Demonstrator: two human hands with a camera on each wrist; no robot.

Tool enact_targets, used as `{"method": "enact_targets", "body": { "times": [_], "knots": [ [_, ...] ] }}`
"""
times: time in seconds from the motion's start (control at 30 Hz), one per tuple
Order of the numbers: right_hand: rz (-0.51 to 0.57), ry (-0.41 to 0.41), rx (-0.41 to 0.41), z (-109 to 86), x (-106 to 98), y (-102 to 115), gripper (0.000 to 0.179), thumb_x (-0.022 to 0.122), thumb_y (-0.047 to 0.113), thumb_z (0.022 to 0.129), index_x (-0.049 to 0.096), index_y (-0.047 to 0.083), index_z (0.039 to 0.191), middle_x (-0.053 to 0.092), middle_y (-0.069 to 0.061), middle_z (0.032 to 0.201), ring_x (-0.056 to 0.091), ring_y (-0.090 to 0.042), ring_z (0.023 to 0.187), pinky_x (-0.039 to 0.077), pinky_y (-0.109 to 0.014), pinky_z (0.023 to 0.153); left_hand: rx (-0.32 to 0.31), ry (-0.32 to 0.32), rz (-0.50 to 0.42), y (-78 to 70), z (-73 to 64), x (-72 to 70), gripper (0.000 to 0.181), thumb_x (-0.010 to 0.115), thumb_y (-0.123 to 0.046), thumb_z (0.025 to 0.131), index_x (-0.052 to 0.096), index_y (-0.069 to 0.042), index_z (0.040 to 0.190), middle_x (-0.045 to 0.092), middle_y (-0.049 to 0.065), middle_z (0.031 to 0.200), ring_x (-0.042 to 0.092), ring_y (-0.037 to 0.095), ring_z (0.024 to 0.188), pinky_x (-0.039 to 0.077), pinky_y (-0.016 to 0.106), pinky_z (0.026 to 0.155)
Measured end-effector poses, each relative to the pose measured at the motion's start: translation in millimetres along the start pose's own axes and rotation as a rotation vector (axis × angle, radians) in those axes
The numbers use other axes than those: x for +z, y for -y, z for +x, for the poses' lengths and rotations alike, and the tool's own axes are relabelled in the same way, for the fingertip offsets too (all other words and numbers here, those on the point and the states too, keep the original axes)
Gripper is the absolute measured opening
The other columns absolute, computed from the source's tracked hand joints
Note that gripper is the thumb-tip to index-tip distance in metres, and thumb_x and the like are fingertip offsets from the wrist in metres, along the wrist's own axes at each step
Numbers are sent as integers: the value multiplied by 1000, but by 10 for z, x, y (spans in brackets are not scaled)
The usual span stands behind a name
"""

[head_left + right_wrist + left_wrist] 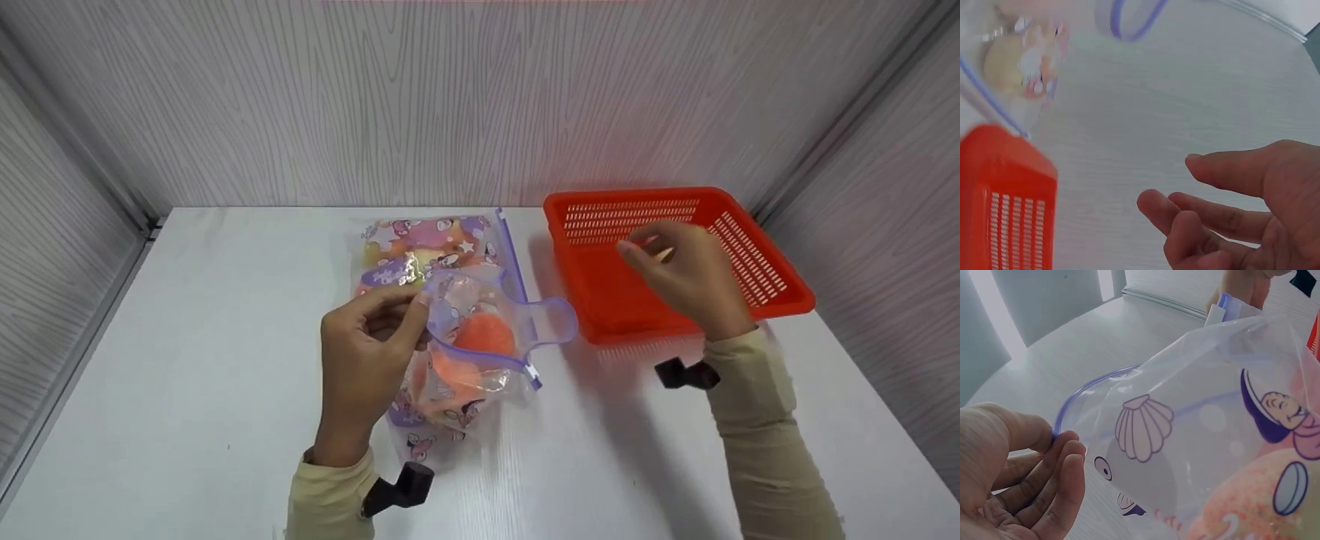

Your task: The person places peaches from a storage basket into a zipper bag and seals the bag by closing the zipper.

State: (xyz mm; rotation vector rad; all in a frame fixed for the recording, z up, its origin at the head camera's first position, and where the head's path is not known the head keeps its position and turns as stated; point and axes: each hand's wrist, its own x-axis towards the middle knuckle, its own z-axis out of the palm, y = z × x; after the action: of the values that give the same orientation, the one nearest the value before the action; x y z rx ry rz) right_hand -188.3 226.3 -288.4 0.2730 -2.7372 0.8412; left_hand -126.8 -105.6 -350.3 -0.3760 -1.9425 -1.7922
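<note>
My left hand pinches the purple rim of a clear zip bag between thumb and fingers. The bag's mouth gapes, and a white slider sits near one end of the zip. Inside lies a fuzzy orange item; a printed shell and cartoon figures show on the plastic in the left wrist view. Beneath it, a second printed zip bag with yellow and pink contents lies flat, partly hidden. Over the red basket hovers my right hand, holding nothing; its thumb stands apart from the loosely bent fingers.
The red basket, with slotted sides, stands at the back right of the white table, close to the flat bag's zip edge. Pale wood-grain panels wall the table at the back and both sides.
</note>
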Motion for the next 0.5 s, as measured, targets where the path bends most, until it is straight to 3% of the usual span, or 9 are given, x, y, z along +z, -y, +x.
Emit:
{"method": "enact_targets", "body": {
  "times": [0.1,0.2,0.37,0.5],
  "knots": [
    [-71,-1,99,248,-195,-108,43,68,30,98,64,-1,127,69,-21,111,67,-35,94,58,-46,76,-3,-4,7,19,-12,-20,12,68,-3,95,75,4,101,70,8,79,67,19,61,60,27,61],
    [-125,34,194,535,-277,-315,59,68,31,97,49,-4,141,59,-30,129,58,-44,114,51,-58,92,-9,-6,16,27,-19,-26,12,68,-3,95,75,4,102,70,8,79,67,19,61,60,27,61],
    [-215,192,314,920,-181,-857,84,72,28,93,24,-8,152,34,-39,145,39,-55,129,35,-68,106,-19,-6,32,19,-21,-19,12,69,-3,95,75,4,102,72,7,82,68,18,63,61,27,63],
    [-240,339,415,1056,-65,-1258,96,73,27,90,12,-11,154,21,-42,150,28,-60,135,28,-70,111,-14,0,39,2,-8,-7,11,69,-2,94,75,4,100,72,7,82,68,18,63,61,27,64]
  ]
}}
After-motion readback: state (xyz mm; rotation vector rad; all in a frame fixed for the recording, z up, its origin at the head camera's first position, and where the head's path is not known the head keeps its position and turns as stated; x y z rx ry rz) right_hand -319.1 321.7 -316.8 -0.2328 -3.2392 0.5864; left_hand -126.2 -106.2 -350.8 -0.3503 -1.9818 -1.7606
